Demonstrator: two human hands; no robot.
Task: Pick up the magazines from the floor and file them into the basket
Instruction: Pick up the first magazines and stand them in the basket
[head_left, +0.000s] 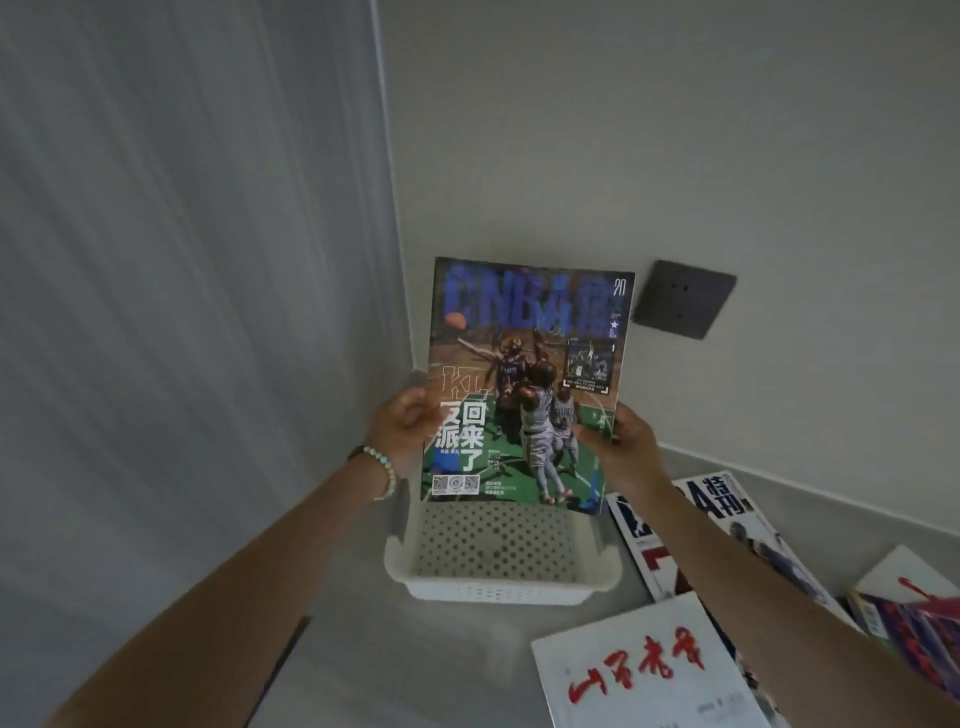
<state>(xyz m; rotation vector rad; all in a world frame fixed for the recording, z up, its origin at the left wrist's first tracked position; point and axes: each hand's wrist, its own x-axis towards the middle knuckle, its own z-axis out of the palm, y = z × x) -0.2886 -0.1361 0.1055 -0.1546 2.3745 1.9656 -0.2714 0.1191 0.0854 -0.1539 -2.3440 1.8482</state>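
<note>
Head view, looking down into room corner. Largest first: white perforated basket (501, 558) on floor, directly below both hands, looks empty as far as visible, far half hidden behind cover. Risk: light plastic, could slide or tip if magazine bottom edge catches near rim instead of clearing it.

Next: basketball magazine (527, 384) held upright above basket, cover facing camera, bottom edge just over basket opening, not yet inside. Risk: glossy and floppy, could buckle or fan open on way down and jam against wall of basket; could also slump flat rather than stand filed, nothing inside to lean on.

Floor pile to right of right hand: NBA special issue (727, 525) under right forearm, white magazine with red brush lettering (641, 670) nearer camera, red-and-blue magazine (914, 603) at far right edge, overlapping. Risk: forearm sweeping across pile, scattering it.

Left hand (402, 428) pinching left edge, thumb on cover. Right hand (626, 449) gripping lower right edge, thumb on front. Fingers behind not visible, grip depth probably shallow. Risk: uneven release, magazine twisting and dropping outside basket.

Beaded bracelet (382, 470) on left wrist, could snag basket rim.
</note>
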